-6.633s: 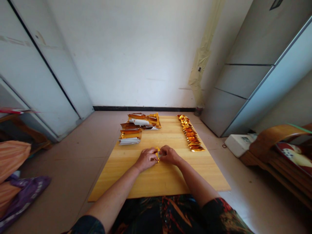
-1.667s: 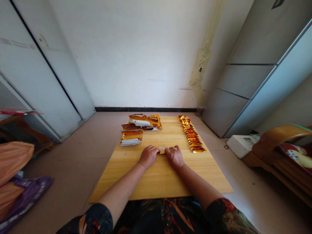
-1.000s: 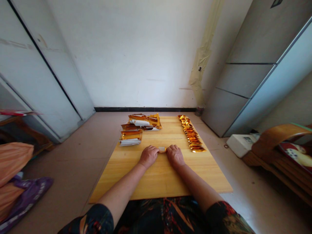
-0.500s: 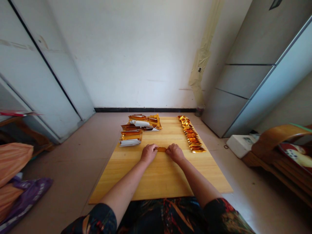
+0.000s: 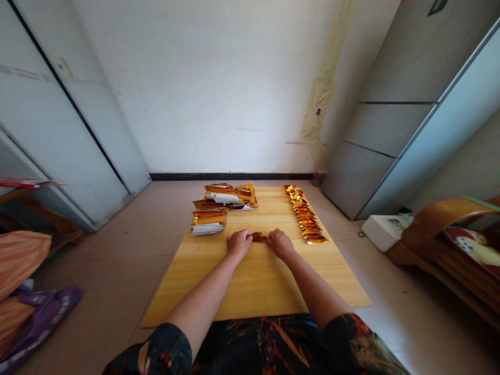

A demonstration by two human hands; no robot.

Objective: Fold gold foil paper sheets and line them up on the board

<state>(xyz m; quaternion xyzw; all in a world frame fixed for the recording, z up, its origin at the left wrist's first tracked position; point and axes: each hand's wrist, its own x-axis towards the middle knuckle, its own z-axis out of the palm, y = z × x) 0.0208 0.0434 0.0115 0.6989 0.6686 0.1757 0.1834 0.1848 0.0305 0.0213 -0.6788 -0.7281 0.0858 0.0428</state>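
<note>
1. A wooden surface (image 5: pixel 258 291) is taking up the middle.
2. Gold-and-white piles (image 5: pixel 209 216) are lying near its far left corner.
3. Gold packets (image 5: pixel 310 227) are lining its right edge.
4. The left hand (image 5: pixel 239 243) and right hand (image 5: pixel 280 243) are pinching a gold wrapper (image 5: pixel 258 237) by opposite ends.
5. The wrapper is stretching midway between the side edges.

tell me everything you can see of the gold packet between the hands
The packet is small, shiny and brownish gold, and looks like foil. It stretches crosswise between the left hand and the right hand, each gripping one end, so the ends are hidden. The wooden board lies beneath; whether they touch is unclear.
</note>
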